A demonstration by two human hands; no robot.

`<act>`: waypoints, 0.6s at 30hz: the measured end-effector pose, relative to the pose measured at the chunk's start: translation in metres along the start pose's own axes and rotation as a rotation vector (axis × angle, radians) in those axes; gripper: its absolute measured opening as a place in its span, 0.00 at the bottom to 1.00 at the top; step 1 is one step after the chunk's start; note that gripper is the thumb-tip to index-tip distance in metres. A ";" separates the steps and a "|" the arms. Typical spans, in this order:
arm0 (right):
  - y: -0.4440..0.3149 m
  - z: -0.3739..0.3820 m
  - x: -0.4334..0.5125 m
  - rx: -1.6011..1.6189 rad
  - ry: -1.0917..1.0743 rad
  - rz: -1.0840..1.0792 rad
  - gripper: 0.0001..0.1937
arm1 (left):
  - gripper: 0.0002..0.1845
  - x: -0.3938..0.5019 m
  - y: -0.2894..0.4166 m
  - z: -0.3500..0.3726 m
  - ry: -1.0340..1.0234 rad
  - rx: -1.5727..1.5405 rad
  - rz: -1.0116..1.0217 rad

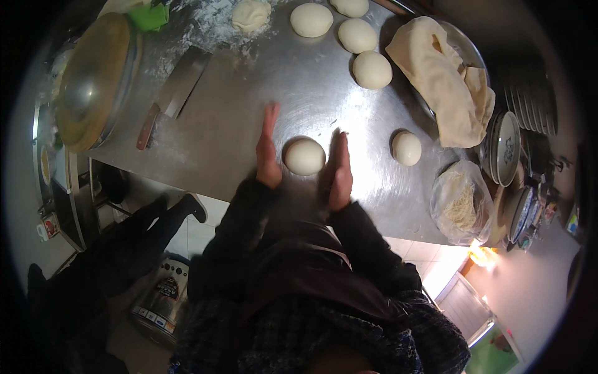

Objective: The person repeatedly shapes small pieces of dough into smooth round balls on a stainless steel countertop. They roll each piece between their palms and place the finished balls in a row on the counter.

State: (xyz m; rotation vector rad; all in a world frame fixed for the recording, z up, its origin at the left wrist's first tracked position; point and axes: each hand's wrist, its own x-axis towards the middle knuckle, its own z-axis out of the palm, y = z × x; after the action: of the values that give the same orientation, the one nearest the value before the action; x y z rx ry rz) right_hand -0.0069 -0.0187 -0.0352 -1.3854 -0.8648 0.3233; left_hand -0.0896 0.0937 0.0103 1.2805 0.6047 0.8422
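Note:
A smooth round dough ball [305, 157] rests on the stainless steel table [224, 126] in front of me. On its left side my left hand [268, 149] stands on edge, fingers straight and pointing away from me. My right hand [342, 173] mirrors it on the right, palm turned inward. Narrow gaps appear between both palms and the dough, so neither hand grips it. A smaller dough ball [407, 148] sits to the right. Several more, including a large dough ball [311, 20], lie towards the far edge, and a wrinkled dough lump [251, 15] sits by scattered flour.
A cleaver [180, 86] lies left of my hands. A large round lid [93, 84] stands at far left. To the right are a cloth-covered metal basin [444, 84], a plastic bag of shredded food [462, 205] and stacked plates [507, 147]. Another person's dark-clothed legs [154, 224] show at lower left.

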 end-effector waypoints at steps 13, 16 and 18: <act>-0.062 -0.009 0.041 0.270 -0.105 0.302 0.40 | 0.43 -0.006 -0.008 0.003 0.159 0.007 0.113; -0.048 0.014 0.033 0.159 -0.118 0.285 0.33 | 0.44 0.001 0.005 0.011 0.054 0.005 0.002; -0.093 0.020 0.029 0.076 -0.134 0.533 0.34 | 0.44 0.015 0.014 0.018 -0.013 -0.002 -0.053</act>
State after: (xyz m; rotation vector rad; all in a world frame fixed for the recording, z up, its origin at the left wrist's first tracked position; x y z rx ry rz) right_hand -0.0277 -0.0036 0.0613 -1.5214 -0.5707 0.8561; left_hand -0.0698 0.0963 0.0288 1.2621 0.6249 0.7895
